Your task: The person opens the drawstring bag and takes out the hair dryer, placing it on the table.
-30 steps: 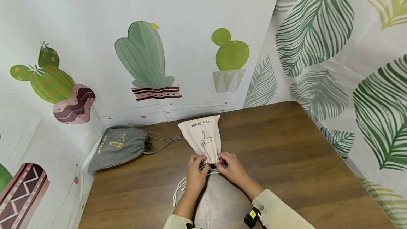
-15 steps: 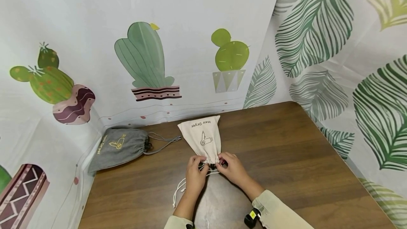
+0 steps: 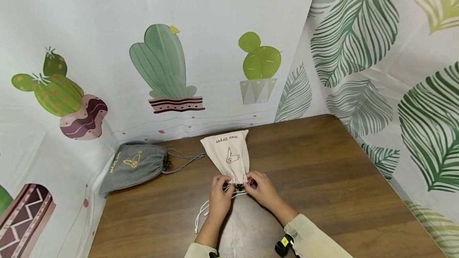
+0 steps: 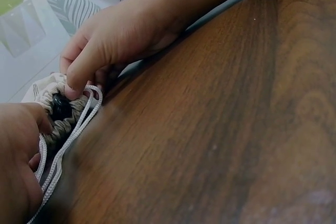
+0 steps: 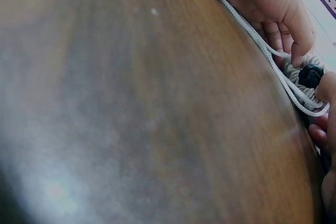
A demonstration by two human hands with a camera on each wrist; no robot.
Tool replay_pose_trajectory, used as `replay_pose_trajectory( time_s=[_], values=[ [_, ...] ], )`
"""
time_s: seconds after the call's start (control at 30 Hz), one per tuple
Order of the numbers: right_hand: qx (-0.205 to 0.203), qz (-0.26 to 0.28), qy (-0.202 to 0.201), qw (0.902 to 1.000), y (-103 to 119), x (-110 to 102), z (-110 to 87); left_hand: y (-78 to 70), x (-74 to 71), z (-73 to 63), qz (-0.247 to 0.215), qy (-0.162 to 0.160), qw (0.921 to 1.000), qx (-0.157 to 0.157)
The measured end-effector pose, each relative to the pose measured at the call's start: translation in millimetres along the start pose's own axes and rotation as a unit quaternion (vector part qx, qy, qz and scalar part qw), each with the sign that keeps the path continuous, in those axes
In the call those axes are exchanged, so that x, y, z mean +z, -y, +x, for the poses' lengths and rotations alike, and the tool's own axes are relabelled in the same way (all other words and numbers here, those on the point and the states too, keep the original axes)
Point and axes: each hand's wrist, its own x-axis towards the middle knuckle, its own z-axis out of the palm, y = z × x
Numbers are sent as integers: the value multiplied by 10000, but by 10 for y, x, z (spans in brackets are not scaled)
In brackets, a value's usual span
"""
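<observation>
A cream drawstring bag [image 3: 231, 158] printed "Hair Dryer" lies on the table with its gathered mouth toward me. My left hand [image 3: 220, 196] pinches the left side of that mouth, and my right hand [image 3: 264, 189] pinches the right side. Between the fingers the mouth is partly open, and something black [image 4: 61, 107] shows inside it; its kind is hidden by the cloth. White drawstring cords [image 5: 286, 82] loop in front of the mouth and trail off to the left past my left wrist.
A grey drawstring bag [image 3: 138, 166], also printed "Hair Dryer", lies at the table's left edge with its cords pointing right. The brown wooden table [image 3: 322, 178] meets cactus-print and leaf-print curtains at its back and right side.
My left hand has shifted very slightly at the bag's mouth, and the cords beside it have moved a little. The bag's body and my right hand stay where they were.
</observation>
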Motion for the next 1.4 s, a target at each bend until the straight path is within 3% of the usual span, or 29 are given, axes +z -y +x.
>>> replay_pose_trajectory(
  time_s=[0.8,1.4],
  values=[
    [-36,38,-180,9998,-31,22,-6,52,-13,13,-120,27,9998,-180],
    [227,25,-8,9997,-10,7,1,59,-12,22,-146,84,9996,-237]
  ],
)
